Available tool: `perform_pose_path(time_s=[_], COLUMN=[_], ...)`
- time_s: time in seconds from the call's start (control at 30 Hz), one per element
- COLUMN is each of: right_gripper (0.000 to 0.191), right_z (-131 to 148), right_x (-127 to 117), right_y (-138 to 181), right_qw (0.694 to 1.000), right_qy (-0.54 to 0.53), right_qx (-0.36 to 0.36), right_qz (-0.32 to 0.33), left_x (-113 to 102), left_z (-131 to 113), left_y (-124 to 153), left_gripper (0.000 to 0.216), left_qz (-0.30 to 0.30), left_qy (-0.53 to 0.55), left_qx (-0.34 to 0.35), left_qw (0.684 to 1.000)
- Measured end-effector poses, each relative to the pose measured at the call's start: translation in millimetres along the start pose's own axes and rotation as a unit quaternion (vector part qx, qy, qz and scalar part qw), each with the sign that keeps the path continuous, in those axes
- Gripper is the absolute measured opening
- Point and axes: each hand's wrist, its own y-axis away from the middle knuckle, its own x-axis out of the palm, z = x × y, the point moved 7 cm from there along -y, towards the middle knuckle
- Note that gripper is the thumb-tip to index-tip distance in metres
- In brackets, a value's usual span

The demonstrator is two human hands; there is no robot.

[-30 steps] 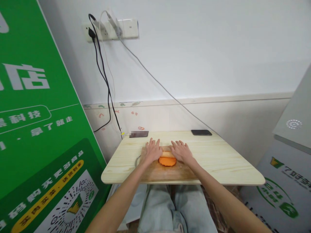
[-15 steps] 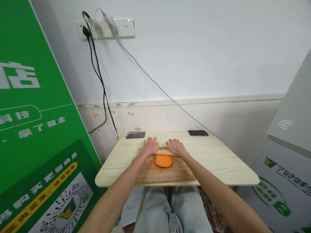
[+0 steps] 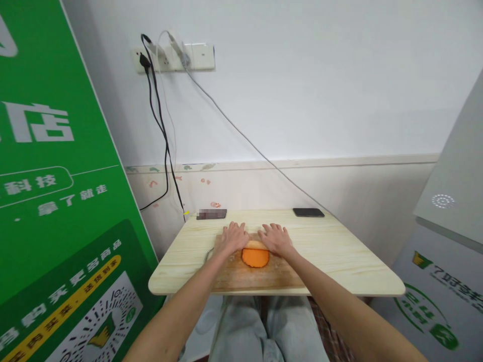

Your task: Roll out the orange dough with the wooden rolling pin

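One pale wooden rolling pin (image 3: 255,245), lying crosswise on the board, its middle bare between the hands, its far edge of the orange round beneath or just beside it; one flattened, roughly round, orange piece of dough-like material (image 3: 255,259), on the brown wooden board (image 3: 256,281), on the wearer's side of the pin; left hand (image 3: 234,237), palm down over the pin's left end; right hand (image 3: 276,239), likewise over its right end; hands apart from each other, fingers pointing forward; whether they grip the pin or only press it, cannot tell; one pale wood-grain table (image 3: 350,266), beneath the board; two dark, flat, rectangular phone-like objects, one at the far left (image 3: 213,214), one at the far right (image 3: 308,212).
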Motion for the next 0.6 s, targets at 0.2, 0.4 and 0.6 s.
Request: perform_pose_path(time_s=[0.2, 0.4, 0.6], right_gripper=[0.056, 0.055, 0.057], right_z=[5, 10, 16], right_x=[1, 4, 8], right_y=[16, 33, 51], right_qw=[0.999, 0.994, 0.985], right_qy=[0.035, 0.062, 0.093], right_qx=[-0.027, -0.059, -0.102], right_qz=[-0.023, -0.060, -0.099], left_x=[3, 3, 11], left_z=[-2, -5, -5], left_y=[12, 26, 43], left_gripper=[0.047, 0.047, 0.050], left_qz=[-0.004, -0.035, -0.081], left_qy=[0.007, 0.011, 0.014], left_qx=[0.020, 0.026, 0.051], left_qw=[1.000, 0.999, 0.995])
